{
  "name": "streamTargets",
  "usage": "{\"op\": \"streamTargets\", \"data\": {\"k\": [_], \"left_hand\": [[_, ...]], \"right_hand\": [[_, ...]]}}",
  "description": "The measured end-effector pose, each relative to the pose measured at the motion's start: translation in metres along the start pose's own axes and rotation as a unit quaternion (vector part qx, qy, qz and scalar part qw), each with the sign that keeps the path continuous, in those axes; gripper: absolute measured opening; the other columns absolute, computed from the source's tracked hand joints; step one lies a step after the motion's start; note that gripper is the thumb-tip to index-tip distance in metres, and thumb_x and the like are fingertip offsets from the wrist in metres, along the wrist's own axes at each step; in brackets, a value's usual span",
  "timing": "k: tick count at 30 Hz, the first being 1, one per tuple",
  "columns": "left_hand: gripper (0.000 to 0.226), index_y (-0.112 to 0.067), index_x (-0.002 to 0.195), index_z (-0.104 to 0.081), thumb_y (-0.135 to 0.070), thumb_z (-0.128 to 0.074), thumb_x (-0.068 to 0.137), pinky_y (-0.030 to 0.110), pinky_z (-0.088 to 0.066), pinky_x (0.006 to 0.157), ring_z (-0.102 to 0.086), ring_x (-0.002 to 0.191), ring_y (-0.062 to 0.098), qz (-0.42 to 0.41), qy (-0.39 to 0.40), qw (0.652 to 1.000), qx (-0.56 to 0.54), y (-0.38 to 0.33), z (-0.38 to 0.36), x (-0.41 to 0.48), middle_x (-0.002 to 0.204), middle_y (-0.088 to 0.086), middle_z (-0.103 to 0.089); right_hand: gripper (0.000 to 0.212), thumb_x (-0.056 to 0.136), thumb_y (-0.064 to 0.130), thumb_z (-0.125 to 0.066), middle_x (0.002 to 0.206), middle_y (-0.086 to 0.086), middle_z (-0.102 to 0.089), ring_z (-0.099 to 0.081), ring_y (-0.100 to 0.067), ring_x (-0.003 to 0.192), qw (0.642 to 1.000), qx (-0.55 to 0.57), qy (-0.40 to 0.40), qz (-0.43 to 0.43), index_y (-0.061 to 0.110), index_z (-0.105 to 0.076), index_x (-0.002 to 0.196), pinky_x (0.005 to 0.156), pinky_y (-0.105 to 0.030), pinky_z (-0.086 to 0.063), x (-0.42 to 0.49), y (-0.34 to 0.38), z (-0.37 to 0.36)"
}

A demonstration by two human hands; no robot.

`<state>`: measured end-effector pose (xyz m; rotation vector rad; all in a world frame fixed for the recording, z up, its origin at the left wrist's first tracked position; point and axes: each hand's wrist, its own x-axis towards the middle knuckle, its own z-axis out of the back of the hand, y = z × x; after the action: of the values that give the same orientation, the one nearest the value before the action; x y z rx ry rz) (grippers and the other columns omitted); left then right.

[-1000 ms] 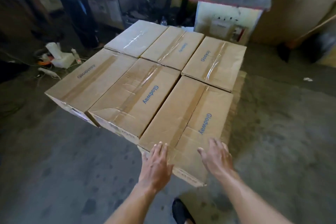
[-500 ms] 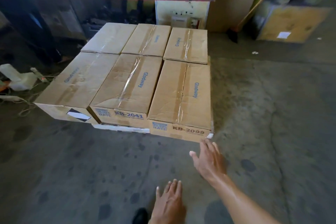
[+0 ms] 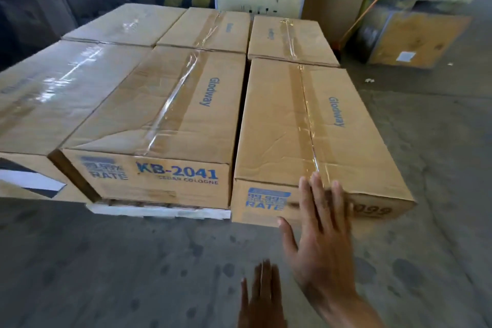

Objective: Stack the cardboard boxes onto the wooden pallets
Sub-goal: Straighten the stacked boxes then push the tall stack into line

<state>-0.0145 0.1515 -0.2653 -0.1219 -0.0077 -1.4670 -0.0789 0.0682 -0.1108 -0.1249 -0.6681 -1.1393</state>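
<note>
Here the right hand [image 3: 322, 242] spreads flat, seemingly touching the creased, taped cardboard box [image 3: 306, 128]; left hand [image 3: 262, 298] straight-fingered.

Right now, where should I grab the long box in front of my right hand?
Probably the short near end of the near-right box, from your side, one hand at each corner: it lies flat and long, and the KB-2041 box crowds its left flank.

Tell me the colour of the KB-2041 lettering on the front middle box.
Blue, printed on the brown cardboard end face of the KB-2041 box; seen in the head view.
</note>
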Motion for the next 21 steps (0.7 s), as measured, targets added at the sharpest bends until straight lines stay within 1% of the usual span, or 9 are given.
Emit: {"op": "streamTargets", "data": {"k": [1, 2, 3, 6, 8, 14, 16, 19, 21], "left_hand": [[0.038, -0.017, 0.115, -0.073, -0.034, -0.049, 0.091, 0.048, -0.014, 0.118, -0.07, 0.107, 0.025, -0.009, -0.028, 1.0, 0.004, 0.0, -0.023, 0.016, 0.127, 0.015, -0.066], [0.052, -0.014, 0.117, -0.075, -0.043, -0.068, 0.074, 0.05, -0.022, 0.113, -0.067, 0.114, 0.027, -0.014, -0.046, 0.999, 0.002, -0.001, -0.043, 0.03, 0.129, 0.013, -0.065], [0.068, -0.015, 0.123, -0.072, -0.046, -0.074, 0.063, 0.052, -0.028, 0.108, -0.062, 0.122, 0.028, -0.029, -0.051, 0.998, -0.01, -0.002, -0.061, 0.046, 0.134, 0.012, -0.062], [0.067, -0.022, 0.14, -0.058, -0.044, -0.057, 0.076, 0.059, -0.032, 0.11, -0.048, 0.136, 0.029, -0.043, -0.079, 0.996, 0.008, -0.001, -0.097, 0.094, 0.147, 0.006, -0.052], [0.072, -0.023, 0.148, -0.048, -0.051, -0.059, 0.083, 0.061, -0.03, 0.114, -0.036, 0.144, 0.028, -0.043, -0.123, 0.991, 0.012, 0.004, -0.12, 0.126, 0.154, 0.006, -0.043], [0.094, -0.016, 0.157, 0.007, -0.055, -0.047, 0.09, 0.065, 0.015, 0.115, 0.02, 0.15, 0.034, -0.068, -0.244, 0.967, 0.002, 0.022, -0.148, 0.177, 0.163, 0.009, 0.016], [0.094, -0.018, 0.154, 0.019, -0.056, -0.04, 0.092, 0.065, 0.015, 0.114, 0.031, 0.146, 0.032, -0.052, -0.26, 0.964, 0.02, 0.02, -0.145, 0.182, 0.163, 0.008, 0.022], [0.085, -0.018, 0.155, 0.02, -0.058, -0.026, 0.095, 0.064, 0.017, 0.113, 0.04, 0.141, 0.03, -0.045, -0.233, 0.971, 0.041, 0.009, -0.139, 0.18, 0.162, 0.007, 0.027], [0.079, -0.017, 0.153, 0.024, -0.058, -0.007, 0.093, 0.062, 0.023, 0.111, 0.036, 0.144, 0.031, -0.044, -0.224, 0.971, 0.068, 0.003, -0.136, 0.181, 0.162, 0.008, 0.026]], "right_hand": [[0.071, 0.09, 0.044, -0.047, 0.16, -0.012, -0.03, -0.026, -0.042, 0.147, 1.0, -0.004, -0.021, 0.013, 0.008, -0.039, 0.151, 0.112, -0.063, -0.029, -0.002, -0.005, -0.013], [0.072, 0.091, 0.044, -0.047, 0.161, -0.011, -0.026, -0.023, -0.041, 0.148, 0.999, -0.01, -0.045, 0.027, 0.009, -0.035, 0.152, 0.114, -0.063, -0.026, -0.005, -0.01, -0.025], [0.072, 0.092, 0.044, -0.048, 0.162, -0.009, -0.023, -0.021, -0.041, 0.148, 0.996, -0.02, -0.074, 0.042, 0.009, -0.031, 0.153, 0.115, -0.062, -0.023, -0.007, -0.016, -0.037], [0.074, 0.094, 0.044, -0.053, 0.162, -0.008, -0.02, -0.019, -0.041, 0.149, 0.982, -0.045, -0.168, 0.075, 0.01, -0.028, 0.154, 0.117, -0.062, -0.018, -0.01, -0.032, -0.068], [0.073, 0.096, 0.047, -0.05, 0.163, -0.012, -0.023, -0.018, -0.042, 0.149, 0.971, -0.05, -0.217, 0.092, 0.01, -0.028, 0.155, 0.118, -0.062, -0.017, -0.011, -0.041, -0.086], [0.08, 0.094, 0.048, -0.051, 0.166, -0.012, -0.013, -0.008, -0.038, 0.152, 0.957, -0.084, -0.247, 0.128, 0.011, -0.022, 0.158, 0.121, -0.058, -0.007, -0.027, -0.064, -0.119], [0.08, 0.094, 0.048, -0.051, 0.167, -0.009, -0.009, -0.005, -0.034, 0.153, 0.956, -0.085, -0.247, 0.135, 0.012, -0.019, 0.159, 0.122, -0.056, -0.006, -0.031, -0.07, -0.122], [0.078, 0.095, 0.047, -0.047, 0.167, -0.007, -0.009, -0.005, -0.032, 0.154, 0.957, -0.065, -0.256, 0.121, 0.012, -0.017, 0.159, 0.122, -0.056, -0.007, -0.032, -0.077, -0.122], [0.076, 0.097, 0.048, -0.04, 0.167, -0.006, -0.008, -0.004, -0.033, 0.154, 0.956, -0.061, -0.262, 0.116, 0.011, -0.017, 0.159, 0.122, -0.057, -0.007, -0.033, -0.084, -0.125]]}}
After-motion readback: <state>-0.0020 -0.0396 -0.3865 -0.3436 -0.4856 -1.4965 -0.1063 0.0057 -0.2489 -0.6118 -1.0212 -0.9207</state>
